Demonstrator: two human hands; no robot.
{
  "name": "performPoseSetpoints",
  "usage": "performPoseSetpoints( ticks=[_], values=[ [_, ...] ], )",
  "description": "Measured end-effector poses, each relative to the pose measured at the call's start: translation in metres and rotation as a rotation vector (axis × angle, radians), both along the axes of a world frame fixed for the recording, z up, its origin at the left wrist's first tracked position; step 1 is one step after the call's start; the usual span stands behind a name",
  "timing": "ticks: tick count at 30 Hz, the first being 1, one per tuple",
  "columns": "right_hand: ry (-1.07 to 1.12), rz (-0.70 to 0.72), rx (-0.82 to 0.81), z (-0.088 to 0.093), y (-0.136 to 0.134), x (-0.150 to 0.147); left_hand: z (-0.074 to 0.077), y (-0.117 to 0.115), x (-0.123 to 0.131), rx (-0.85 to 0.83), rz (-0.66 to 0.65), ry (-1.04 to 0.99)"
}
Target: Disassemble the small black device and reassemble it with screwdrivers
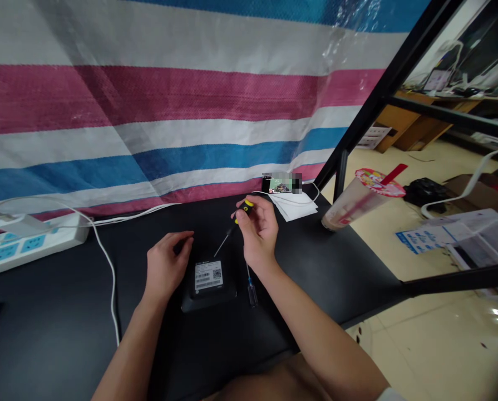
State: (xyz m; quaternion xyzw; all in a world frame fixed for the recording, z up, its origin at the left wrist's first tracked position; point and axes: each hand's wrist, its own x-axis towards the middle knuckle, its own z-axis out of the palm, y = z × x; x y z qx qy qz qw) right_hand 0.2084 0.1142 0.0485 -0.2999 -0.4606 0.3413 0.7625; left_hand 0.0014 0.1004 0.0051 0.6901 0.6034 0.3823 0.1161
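Observation:
A small black device (pixel 209 284) with a white label on top lies on the black table (pixel 57 334). My left hand (pixel 165 267) rests against its left edge, fingers curled around the corner. My right hand (pixel 259 234) pinches a thin screwdriver (pixel 234 225) with a black and yellow handle, its tip pointing down at the device's upper right corner. A second small screwdriver with a clear handle (pixel 252 289) lies on the table just right of the device, under my right wrist.
A white power strip (pixel 27 245) and white cable (pixel 107 267) sit at the left. Folded white paper (pixel 294 206) and a sealed drink cup with a red straw (pixel 359 200) stand at the right table edge. A striped tarp hangs behind.

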Motion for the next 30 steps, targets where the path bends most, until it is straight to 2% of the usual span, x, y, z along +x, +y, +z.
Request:
performPoseSetpoints(
  ticks=[4, 14, 20, 24, 30],
  values=[
    [0.013, 0.008, 0.007, 0.000, 0.000, 0.000, 0.002, 0.000, -0.001, -0.029, 0.062, -0.022],
    [-0.039, 0.025, -0.033, 0.000, -0.005, 0.000, -0.007, 0.006, -0.008, -0.132, 0.181, -0.052],
    [-0.085, 0.021, -0.038, 0.001, -0.008, 0.000, -0.008, 0.004, -0.016, -0.174, 0.253, 0.163],
    [-0.104, 0.015, -0.044, 0.001, -0.007, 0.001, -0.012, 0.005, -0.022, -0.132, 0.210, 0.346],
    [-0.082, 0.004, -0.027, 0.003, -0.007, 0.002, -0.012, 0.006, -0.023, -0.148, 0.234, 0.281]
  ],
)
